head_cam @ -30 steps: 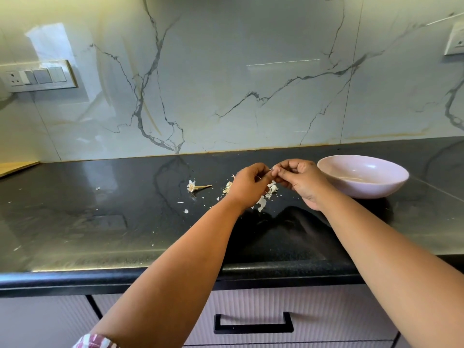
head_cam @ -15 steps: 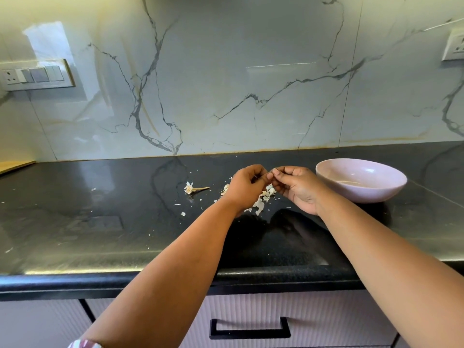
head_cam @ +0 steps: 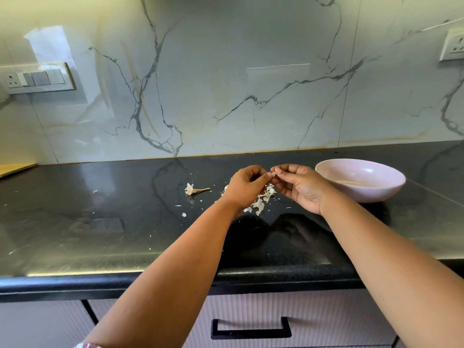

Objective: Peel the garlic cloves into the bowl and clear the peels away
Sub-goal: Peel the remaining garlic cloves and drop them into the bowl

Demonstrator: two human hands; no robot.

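A small pale garlic clove is pinched in the fingertips of my right hand, held above the black counter. My left hand is right beside it, fingers curled, its fingertips meeting the clove. Below the two hands lies a heap of white garlic peels. A garlic stem with papery skin lies to the left. The pale pink bowl stands just right of my right hand; what lies inside it is hard to tell.
Small peel flakes are scattered over the counter left of the heap. A marble backsplash rises behind, with a switch plate at the left and a socket at the right. A drawer with a black handle sits below the counter edge.
Both hands stay together over the peel heap, working the clove; the clove now shows at my right fingertips. The view has shifted slightly.
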